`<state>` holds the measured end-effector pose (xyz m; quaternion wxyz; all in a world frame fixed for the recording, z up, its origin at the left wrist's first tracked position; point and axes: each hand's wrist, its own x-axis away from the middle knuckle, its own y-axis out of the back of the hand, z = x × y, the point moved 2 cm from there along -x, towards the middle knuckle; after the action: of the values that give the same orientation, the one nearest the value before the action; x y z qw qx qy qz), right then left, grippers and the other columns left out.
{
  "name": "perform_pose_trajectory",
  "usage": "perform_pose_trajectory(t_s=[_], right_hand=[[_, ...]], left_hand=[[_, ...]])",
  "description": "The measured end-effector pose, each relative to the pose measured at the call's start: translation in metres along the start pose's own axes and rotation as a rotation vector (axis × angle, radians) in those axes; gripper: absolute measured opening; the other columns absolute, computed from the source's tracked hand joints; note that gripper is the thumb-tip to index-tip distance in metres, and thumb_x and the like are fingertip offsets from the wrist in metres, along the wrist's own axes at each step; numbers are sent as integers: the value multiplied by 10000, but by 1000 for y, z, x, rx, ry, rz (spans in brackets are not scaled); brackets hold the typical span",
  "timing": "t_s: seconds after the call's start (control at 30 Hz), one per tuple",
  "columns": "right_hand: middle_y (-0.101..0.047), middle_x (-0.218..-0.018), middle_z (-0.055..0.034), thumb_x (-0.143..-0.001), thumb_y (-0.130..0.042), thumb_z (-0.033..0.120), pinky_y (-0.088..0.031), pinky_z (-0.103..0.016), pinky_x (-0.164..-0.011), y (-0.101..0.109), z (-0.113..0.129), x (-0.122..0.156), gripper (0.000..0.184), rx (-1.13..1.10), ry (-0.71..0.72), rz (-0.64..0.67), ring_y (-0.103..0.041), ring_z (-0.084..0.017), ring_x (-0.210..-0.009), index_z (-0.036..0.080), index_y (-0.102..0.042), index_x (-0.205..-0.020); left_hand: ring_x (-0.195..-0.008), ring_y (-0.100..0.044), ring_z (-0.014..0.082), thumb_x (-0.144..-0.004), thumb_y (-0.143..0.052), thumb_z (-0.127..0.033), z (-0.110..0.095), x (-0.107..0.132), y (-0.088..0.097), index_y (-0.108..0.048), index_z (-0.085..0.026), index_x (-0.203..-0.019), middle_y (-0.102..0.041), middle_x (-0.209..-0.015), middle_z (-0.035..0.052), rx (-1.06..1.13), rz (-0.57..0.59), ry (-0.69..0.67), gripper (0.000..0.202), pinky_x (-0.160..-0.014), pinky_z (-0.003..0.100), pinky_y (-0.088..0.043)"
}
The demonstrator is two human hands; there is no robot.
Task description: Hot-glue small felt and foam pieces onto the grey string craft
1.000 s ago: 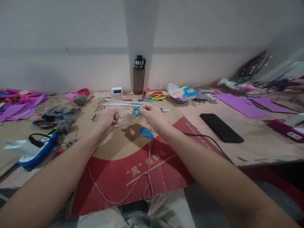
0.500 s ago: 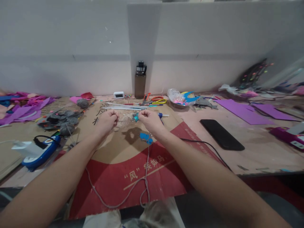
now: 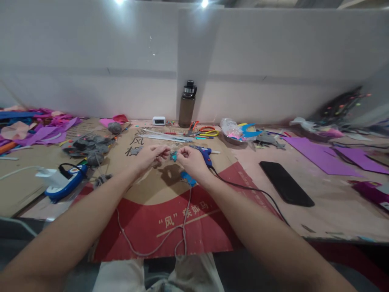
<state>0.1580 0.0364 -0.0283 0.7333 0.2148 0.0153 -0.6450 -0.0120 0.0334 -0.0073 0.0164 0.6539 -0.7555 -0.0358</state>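
My right hand (image 3: 192, 159) is closed in a pinch on a small teal piece (image 3: 174, 156) above the cardboard. My left hand (image 3: 153, 157) is close by on the left, its fingers bent and drawn together toward that piece; whatever they hold is too small to make out. Below my right wrist lies a blue cut piece (image 3: 188, 178), with grey yarn (image 3: 186, 215) trailing from it down the cardboard sheet (image 3: 136, 231). Just beyond my right hand is a blue glue gun (image 3: 207, 155), partly hidden, with a black cord.
A dark bottle (image 3: 187, 106) stands at the wall. Scissors (image 3: 208, 132), a metal bowl (image 3: 233, 140) and a small white clock (image 3: 159, 121) sit at the back. A phone (image 3: 285, 183) and purple sheets (image 3: 322, 156) lie right; grey yarn balls (image 3: 95, 157) and a power strip (image 3: 65, 184) left.
My left hand has moved right, close to my right hand and the teal piece, its fingers reaching forward. The view has shifted slightly. The right hand keeps its pinch.
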Motion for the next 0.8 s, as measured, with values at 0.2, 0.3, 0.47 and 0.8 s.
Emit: perform_pose_trajectory(t_s=[0.2,0.3,0.47,0.8], right_hand=[[-510,-603,36,-734,-505,290,-327,-225,-537,4,12,3,115,39,85,0,-438,-97,-555,186,-516,-686],[-530,-605,29,-737,-503,279,-320,-227,-534,6,17,4,105,83,98,-13,-452,-101,-557,185,-532,-701],[-540,-622,19,-748,-512,251,-303,-234,-552,6,23,8,103,193,150,1,-449,-102,-579,179,-559,-691],[-487,-648,31,-828,-497,287,-333,-251,-590,8,23,5,173,72,174,90,-419,-108,-604,168,-614,-874]], left_hand=[[-592,-553,99,-710,-691,-371,-9,10,-12,-699,-122,-786,-636,-687,44,95,101,-54,261,-533,217,-389],[-567,-555,95,-685,-722,-332,-9,12,-13,-686,-120,-792,-637,-652,35,66,100,-33,240,-515,206,-371],[-528,-522,81,-704,-708,-309,-3,11,-13,-663,-130,-819,-623,-605,10,-59,138,-61,217,-508,202,-358],[-490,-523,86,-712,-692,-331,-6,10,-8,-652,-137,-820,-609,-582,3,-143,36,-87,226,-462,203,-343]])
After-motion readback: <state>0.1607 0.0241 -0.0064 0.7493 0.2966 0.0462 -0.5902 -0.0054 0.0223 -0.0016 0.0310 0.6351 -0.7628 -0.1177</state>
